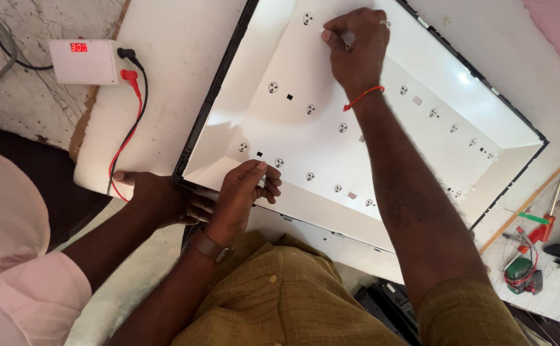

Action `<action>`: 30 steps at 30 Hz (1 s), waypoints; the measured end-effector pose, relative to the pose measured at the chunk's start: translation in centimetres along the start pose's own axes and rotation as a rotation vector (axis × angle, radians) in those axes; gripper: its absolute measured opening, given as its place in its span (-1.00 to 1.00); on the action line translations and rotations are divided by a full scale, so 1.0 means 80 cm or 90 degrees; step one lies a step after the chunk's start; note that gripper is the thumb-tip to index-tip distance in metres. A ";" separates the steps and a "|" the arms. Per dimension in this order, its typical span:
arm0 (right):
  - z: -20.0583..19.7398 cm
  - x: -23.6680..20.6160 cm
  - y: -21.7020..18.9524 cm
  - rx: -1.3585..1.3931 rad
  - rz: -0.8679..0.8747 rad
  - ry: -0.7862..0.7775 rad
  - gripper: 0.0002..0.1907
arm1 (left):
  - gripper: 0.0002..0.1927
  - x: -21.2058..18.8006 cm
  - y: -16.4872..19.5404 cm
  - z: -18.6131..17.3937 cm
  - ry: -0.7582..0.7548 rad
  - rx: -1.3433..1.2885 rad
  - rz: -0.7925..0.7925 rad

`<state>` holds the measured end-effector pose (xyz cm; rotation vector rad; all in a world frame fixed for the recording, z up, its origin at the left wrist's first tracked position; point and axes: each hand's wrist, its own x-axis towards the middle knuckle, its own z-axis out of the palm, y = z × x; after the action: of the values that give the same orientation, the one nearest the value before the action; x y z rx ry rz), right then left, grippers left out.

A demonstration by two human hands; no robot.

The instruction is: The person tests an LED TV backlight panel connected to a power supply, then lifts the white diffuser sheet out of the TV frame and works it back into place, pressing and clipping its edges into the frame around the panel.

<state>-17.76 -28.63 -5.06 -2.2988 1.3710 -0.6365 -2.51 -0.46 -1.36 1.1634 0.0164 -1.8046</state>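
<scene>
A large white backlight panel (305,138) in a black frame lies open before me, with rows of small round lenses (310,109) on it. My right hand (357,48), with a red thread at the wrist and a ring, is stretched to the panel's far side, its fingertips pinched on a small white piece (325,32) against the sheet. At the near edge my left hand (244,192), wearing a brown watch, is curled around a small pale part (262,182). A co-worker's hand (155,197), in a pink sleeve, grips the frame's near left corner.
A white tester box (88,62) with a red display sits at the far left; its red and black leads (129,125) run toward the co-worker's hand. Screwdrivers (536,221) and a small green device with wires (520,272) lie on the bench at right. White foam padding (177,70) underlies the panel.
</scene>
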 end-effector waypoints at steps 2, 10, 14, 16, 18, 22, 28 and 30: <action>-0.002 0.005 0.007 0.015 0.077 -0.024 -0.88 | -0.69 0.001 -0.005 0.002 0.004 -0.006 -0.009; -0.005 0.020 0.013 0.091 0.228 -0.040 -0.87 | -0.66 0.002 -0.008 0.005 0.000 0.009 -0.016; -0.008 0.025 0.010 0.091 0.277 -0.054 -0.85 | -0.66 0.002 -0.007 0.006 -0.014 0.005 -0.002; -0.011 0.030 0.006 0.089 0.310 -0.054 -0.83 | -0.65 0.001 -0.005 0.008 -0.026 0.011 0.002; -0.016 0.028 -0.005 0.060 0.276 -0.045 -0.81 | -0.63 -0.003 -0.004 0.010 -0.043 0.000 0.001; -0.039 -0.004 -0.050 -0.045 -0.028 0.068 -0.80 | -0.55 -0.006 0.005 0.009 -0.102 -0.086 0.012; -0.066 -0.151 -0.179 0.154 -0.089 -0.223 -0.74 | -0.56 -0.008 0.016 -0.012 -0.154 -0.190 0.054; -0.076 -0.175 -0.200 0.136 -0.069 -0.268 -0.71 | -0.58 -0.010 0.017 -0.014 -0.145 -0.183 0.054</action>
<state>-15.65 -9.59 6.03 -2.1833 0.9409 -0.2879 -0.70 -0.11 -0.76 0.7428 0.0889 -1.7815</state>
